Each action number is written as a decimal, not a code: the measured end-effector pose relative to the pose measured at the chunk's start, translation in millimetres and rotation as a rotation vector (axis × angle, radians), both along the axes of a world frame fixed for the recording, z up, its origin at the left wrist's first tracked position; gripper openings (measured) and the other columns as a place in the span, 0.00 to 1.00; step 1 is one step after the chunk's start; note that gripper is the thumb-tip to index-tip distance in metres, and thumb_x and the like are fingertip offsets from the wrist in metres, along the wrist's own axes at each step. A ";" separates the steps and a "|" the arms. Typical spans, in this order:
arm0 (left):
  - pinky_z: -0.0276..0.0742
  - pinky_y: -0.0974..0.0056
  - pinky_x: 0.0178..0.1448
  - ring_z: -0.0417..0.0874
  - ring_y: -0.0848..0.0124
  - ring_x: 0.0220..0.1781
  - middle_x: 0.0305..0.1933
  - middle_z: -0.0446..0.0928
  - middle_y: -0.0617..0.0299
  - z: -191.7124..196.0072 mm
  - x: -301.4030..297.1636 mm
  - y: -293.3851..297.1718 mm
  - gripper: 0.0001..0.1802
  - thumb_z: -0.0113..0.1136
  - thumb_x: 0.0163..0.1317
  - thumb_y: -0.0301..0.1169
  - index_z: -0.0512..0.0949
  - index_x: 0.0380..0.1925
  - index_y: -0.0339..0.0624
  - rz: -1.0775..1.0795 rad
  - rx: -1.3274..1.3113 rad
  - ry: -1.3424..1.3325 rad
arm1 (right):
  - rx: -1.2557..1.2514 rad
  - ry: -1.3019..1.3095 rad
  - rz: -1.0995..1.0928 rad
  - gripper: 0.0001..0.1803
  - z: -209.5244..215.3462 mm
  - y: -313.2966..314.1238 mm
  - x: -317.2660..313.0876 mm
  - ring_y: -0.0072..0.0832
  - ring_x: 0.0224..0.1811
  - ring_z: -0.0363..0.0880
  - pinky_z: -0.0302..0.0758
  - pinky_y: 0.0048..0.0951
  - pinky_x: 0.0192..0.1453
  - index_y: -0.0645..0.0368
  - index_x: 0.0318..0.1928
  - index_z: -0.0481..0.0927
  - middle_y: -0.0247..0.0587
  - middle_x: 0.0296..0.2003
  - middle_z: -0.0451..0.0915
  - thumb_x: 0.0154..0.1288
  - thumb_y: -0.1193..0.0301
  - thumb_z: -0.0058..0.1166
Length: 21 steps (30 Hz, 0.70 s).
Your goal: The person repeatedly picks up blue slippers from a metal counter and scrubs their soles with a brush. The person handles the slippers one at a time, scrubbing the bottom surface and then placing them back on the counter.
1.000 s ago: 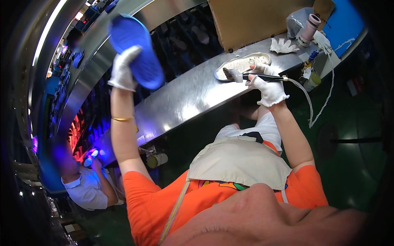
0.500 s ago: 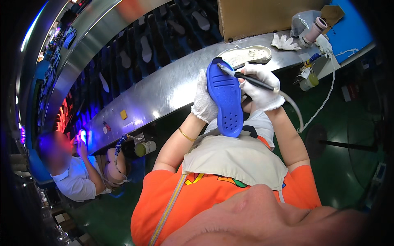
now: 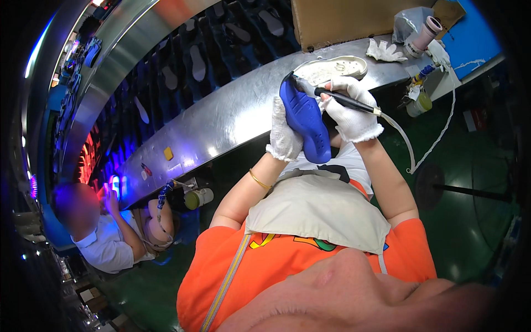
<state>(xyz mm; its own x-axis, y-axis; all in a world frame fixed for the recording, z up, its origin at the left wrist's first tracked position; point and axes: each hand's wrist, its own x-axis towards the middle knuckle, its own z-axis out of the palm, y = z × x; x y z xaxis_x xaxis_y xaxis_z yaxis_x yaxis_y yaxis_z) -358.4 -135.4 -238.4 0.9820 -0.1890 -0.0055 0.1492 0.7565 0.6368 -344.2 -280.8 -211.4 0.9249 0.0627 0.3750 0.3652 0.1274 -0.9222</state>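
Observation:
My left hand (image 3: 283,135), in a white knit glove, grips a blue shoe sole (image 3: 307,119) by its left side. The sole is tilted, with its toe end pointing away from me. In my right hand (image 3: 354,117), also gloved with some fingertips bare, is a black-handled brush (image 3: 349,101). A pale hose (image 3: 399,130) runs from the handle's rear end. The brush's light tip lies at the sole's toe end, at its right edge. Just beyond, a white clog-like shoe (image 3: 340,67) rests on the metal ledge.
The curved metal ledge (image 3: 221,124) borders a conveyor (image 3: 221,61) carrying several soles. A cardboard box (image 3: 354,25), a spare glove (image 3: 385,51) and a pink cup (image 3: 426,34) stand at the far right. A jar (image 3: 198,198) hangs below the ledge. A co-worker (image 3: 113,240) sits at left.
The blue sole has turned onto its side, tipping its broad face rightward, and its near end has risen. Both hands have shifted slightly, with the brush staying at the toe end.

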 end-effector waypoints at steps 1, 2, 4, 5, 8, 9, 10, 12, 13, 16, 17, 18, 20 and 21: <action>0.67 0.56 0.65 0.70 0.62 0.61 0.61 0.67 0.55 -3.1 0.9 -1.9 0.42 0.45 0.59 0.64 0.58 0.64 0.45 -0.013 -0.002 -0.002 | 0.012 0.027 0.002 0.11 -2.4 3.0 0.1 0.19 0.35 0.79 0.76 0.21 0.42 0.63 0.40 0.75 0.39 0.34 0.80 0.56 0.82 0.58; 0.67 0.56 0.65 0.70 0.62 0.61 0.61 0.67 0.55 -6.4 2.0 -2.6 0.43 0.45 0.59 0.64 0.58 0.64 0.45 -0.026 -0.003 -0.003 | 0.024 0.053 0.004 0.11 -4.8 6.1 0.0 0.19 0.36 0.79 0.76 0.21 0.43 0.63 0.41 0.75 0.39 0.35 0.80 0.56 0.82 0.58; 0.67 0.56 0.65 0.70 0.62 0.61 0.61 0.67 0.55 -12.3 3.5 -0.4 0.43 0.45 0.59 0.64 0.58 0.64 0.45 -0.007 0.009 0.037 | 0.014 0.019 0.090 0.12 2.0 11.4 -10.0 0.19 0.37 0.79 0.76 0.21 0.44 0.64 0.42 0.74 0.40 0.36 0.80 0.57 0.82 0.58; 0.68 0.56 0.65 0.71 0.63 0.60 0.61 0.68 0.56 -12.9 3.8 3.5 0.42 0.46 0.59 0.63 0.59 0.64 0.46 -0.050 -0.072 0.091 | 0.044 -0.070 0.118 0.13 -4.6 12.8 -10.4 0.19 0.37 0.79 0.76 0.21 0.44 0.63 0.43 0.74 0.41 0.37 0.80 0.56 0.83 0.57; 0.68 0.57 0.63 0.74 0.63 0.55 0.54 0.73 0.55 -24.0 6.7 11.7 0.40 0.46 0.58 0.65 0.67 0.57 0.43 0.044 -0.059 0.117 | 0.264 0.232 0.196 0.11 -1.6 6.8 -14.3 0.21 0.38 0.80 0.78 0.24 0.45 0.65 0.40 0.76 0.40 0.35 0.80 0.54 0.80 0.58; 0.70 0.57 0.62 0.74 0.62 0.54 0.53 0.73 0.55 -4.3 -0.9 6.5 0.40 0.44 0.59 0.65 0.66 0.58 0.43 0.089 0.037 0.086 | 0.184 0.142 0.105 0.12 -4.8 5.8 -12.5 0.21 0.35 0.79 0.77 0.24 0.42 0.63 0.40 0.76 0.38 0.33 0.80 0.53 0.81 0.58; 0.70 0.57 0.61 0.75 0.62 0.54 0.53 0.73 0.55 -5.3 -0.8 8.1 0.40 0.44 0.59 0.64 0.66 0.58 0.43 0.060 0.016 0.107 | 0.087 0.026 0.081 0.12 -7.5 5.9 -12.3 0.22 0.34 0.79 0.77 0.24 0.41 0.63 0.40 0.77 0.38 0.33 0.79 0.52 0.81 0.58; 0.70 0.56 0.61 0.75 0.63 0.53 0.53 0.74 0.55 -8.5 3.3 12.3 0.39 0.44 0.59 0.64 0.67 0.57 0.43 0.007 -0.026 0.148 | -0.106 -0.205 0.035 0.13 -9.6 7.7 -13.4 0.23 0.32 0.79 0.76 0.24 0.39 0.62 0.40 0.77 0.38 0.32 0.79 0.51 0.81 0.58; 0.71 0.57 0.60 0.75 0.62 0.53 0.53 0.74 0.55 -9.9 5.5 14.5 0.39 0.43 0.59 0.64 0.67 0.57 0.43 0.051 0.002 0.173 | -0.167 -0.215 0.103 0.13 -6.0 6.7 -17.4 0.24 0.30 0.79 0.75 0.24 0.37 0.61 0.38 0.77 0.38 0.31 0.78 0.49 0.81 0.59; 0.71 0.55 0.60 0.76 0.60 0.52 0.52 0.75 0.53 -0.5 4.9 24.9 0.39 0.42 0.60 0.64 0.68 0.56 0.42 -0.049 -0.037 0.164 | 0.035 0.005 0.225 0.12 -3.3 12.3 -34.8 0.21 0.33 0.80 0.77 0.23 0.40 0.63 0.38 0.78 0.38 0.33 0.79 0.51 0.83 0.57; 0.71 0.54 0.61 0.76 0.59 0.52 0.53 0.75 0.52 5.3 2.0 25.6 0.38 0.41 0.61 0.63 0.68 0.56 0.41 -0.080 -0.037 0.161 | -0.005 0.029 0.207 0.11 -6.6 8.0 -34.3 0.20 0.35 0.80 0.77 0.22 0.41 0.64 0.38 0.78 0.38 0.34 0.79 0.51 0.83 0.57; 0.72 0.54 0.60 0.77 0.59 0.51 0.52 0.75 0.51 5.4 1.1 27.0 0.39 0.41 0.61 0.64 0.68 0.56 0.41 -0.071 -0.033 0.190 | -0.047 0.051 0.195 0.11 -9.7 4.0 -33.3 0.20 0.36 0.80 0.78 0.22 0.43 0.64 0.38 0.78 0.38 0.35 0.79 0.52 0.83 0.56; 0.73 0.54 0.59 0.77 0.58 0.51 0.52 0.74 0.49 4.4 1.5 29.8 0.41 0.40 0.60 0.65 0.67 0.57 0.40 -0.056 -0.026 0.247 | -0.067 -0.009 0.175 0.12 -10.1 4.3 -37.7 0.22 0.34 0.78 0.76 0.22 0.39 0.63 0.37 0.77 0.38 0.34 0.78 0.50 0.83 0.59; 0.73 0.54 0.59 0.77 0.57 0.52 0.54 0.73 0.47 2.7 2.6 31.2 0.41 0.39 0.61 0.65 0.67 0.57 0.39 -0.098 -0.007 0.233 | -0.159 -0.108 0.149 0.11 -6.4 2.8 -39.2 0.24 0.32 0.79 0.76 0.23 0.38 0.63 0.36 0.77 0.39 0.32 0.78 0.49 0.83 0.59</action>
